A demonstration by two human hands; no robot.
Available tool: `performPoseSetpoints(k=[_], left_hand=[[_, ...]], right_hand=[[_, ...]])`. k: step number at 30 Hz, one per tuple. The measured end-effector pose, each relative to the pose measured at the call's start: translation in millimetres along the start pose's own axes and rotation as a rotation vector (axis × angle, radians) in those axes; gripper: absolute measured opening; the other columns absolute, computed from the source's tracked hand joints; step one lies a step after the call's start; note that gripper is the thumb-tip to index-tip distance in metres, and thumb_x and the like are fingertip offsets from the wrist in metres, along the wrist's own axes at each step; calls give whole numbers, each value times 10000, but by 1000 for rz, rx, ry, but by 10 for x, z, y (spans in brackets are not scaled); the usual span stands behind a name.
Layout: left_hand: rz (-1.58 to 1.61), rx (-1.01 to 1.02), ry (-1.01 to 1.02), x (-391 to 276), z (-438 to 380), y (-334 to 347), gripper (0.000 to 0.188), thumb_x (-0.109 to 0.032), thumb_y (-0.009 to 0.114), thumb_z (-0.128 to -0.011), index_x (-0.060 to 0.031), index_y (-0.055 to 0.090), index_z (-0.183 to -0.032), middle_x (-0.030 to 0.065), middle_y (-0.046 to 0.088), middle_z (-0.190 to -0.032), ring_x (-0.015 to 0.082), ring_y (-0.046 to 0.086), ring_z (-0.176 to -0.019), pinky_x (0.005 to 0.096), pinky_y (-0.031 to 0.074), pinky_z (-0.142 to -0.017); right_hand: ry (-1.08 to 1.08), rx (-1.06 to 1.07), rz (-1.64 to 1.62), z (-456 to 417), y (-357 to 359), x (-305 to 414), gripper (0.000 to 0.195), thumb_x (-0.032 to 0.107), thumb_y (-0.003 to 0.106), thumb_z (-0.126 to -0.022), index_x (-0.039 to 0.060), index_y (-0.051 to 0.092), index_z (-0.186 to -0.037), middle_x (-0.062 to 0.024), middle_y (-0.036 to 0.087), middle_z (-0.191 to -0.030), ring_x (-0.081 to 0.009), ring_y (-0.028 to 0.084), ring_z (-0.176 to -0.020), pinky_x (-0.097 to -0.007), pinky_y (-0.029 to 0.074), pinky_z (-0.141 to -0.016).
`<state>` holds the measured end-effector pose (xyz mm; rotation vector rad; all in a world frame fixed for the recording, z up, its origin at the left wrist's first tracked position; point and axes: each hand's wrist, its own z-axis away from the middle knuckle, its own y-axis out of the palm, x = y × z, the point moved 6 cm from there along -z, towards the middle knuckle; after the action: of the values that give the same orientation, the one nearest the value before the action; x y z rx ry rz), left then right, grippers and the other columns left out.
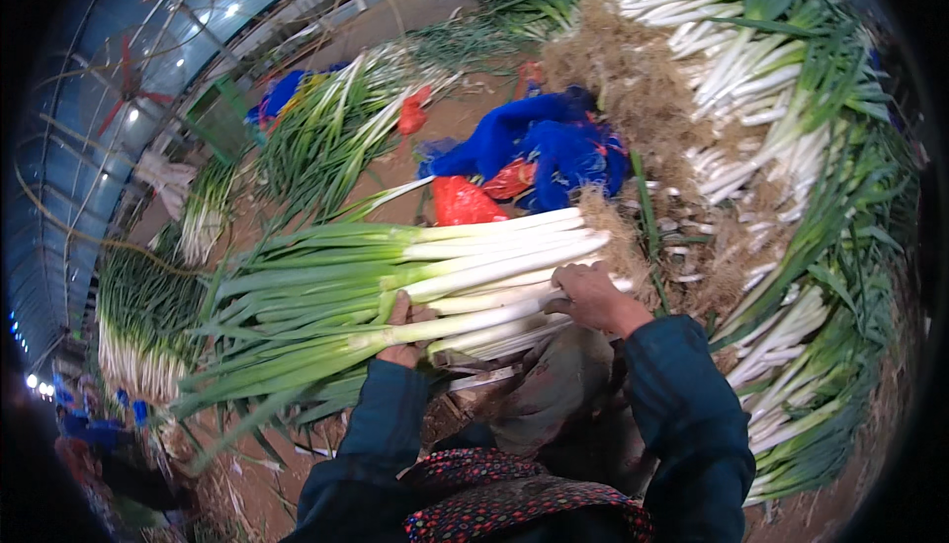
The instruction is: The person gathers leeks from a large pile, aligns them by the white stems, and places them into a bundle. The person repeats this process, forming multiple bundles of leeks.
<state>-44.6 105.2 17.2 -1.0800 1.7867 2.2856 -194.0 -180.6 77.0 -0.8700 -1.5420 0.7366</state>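
A thick bundle of long green onions [504, 261] lies across my lap, its leaves to the left and its white shanks and roots to the right. My left hand [404, 332] grips a green onion stalk [467, 326] from below, where white turns to green. Near the root end, my right hand [593, 297] pinches the same stalk between thumb and fingers. Something grey shows at the right thumb; I cannot tell what it is. Brown roots [612, 224] stick out beyond the bundle's right end.
A long heap of green onions [771, 106] curves along the right, roots inward. Beyond the bundle lie blue netting [504, 139] and a red plastic bag [463, 200]. Further left are loose onions [319, 135], upright bunches [141, 358], a green frame [219, 117] and a fan [130, 89].
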Motion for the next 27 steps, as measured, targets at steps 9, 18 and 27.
performPoseSetpoints(k=[9, 18, 27], left_hand=[[-256, -699, 143, 144, 263, 5, 202, -172, 576, -944, -52, 579, -1107, 148, 652, -1021, 291, 663, -879, 406, 574, -722], [-251, -593, 116, 137, 439, 259, 325, -97, 634, -895, 20, 559, -1189, 185, 671, -1030, 312, 684, -914, 432, 572, -804], [-2756, -250, 326, -482, 187, 1496, 660, -426, 793, -656, -58, 584, -1163, 101, 571, -1059, 283, 516, -1000, 450, 378, -859]], right_hand=[[129, -40, 265, -133, 202, -480, 459, 375, 720, -757, 80, 575, -1077, -153, 613, -990, -373, 577, -968, -519, 411, -816], [258, 7, 360, -301, 223, -481, 637, 458, 761, -722, -7, 523, -1086, -212, 579, -1040, -367, 656, -821, -455, 534, -688], [282, 67, 300, -305, 155, -515, 692, 490, 763, -707, 4, 508, -1129, -251, 534, -1158, -364, 651, -910, -470, 525, -715]])
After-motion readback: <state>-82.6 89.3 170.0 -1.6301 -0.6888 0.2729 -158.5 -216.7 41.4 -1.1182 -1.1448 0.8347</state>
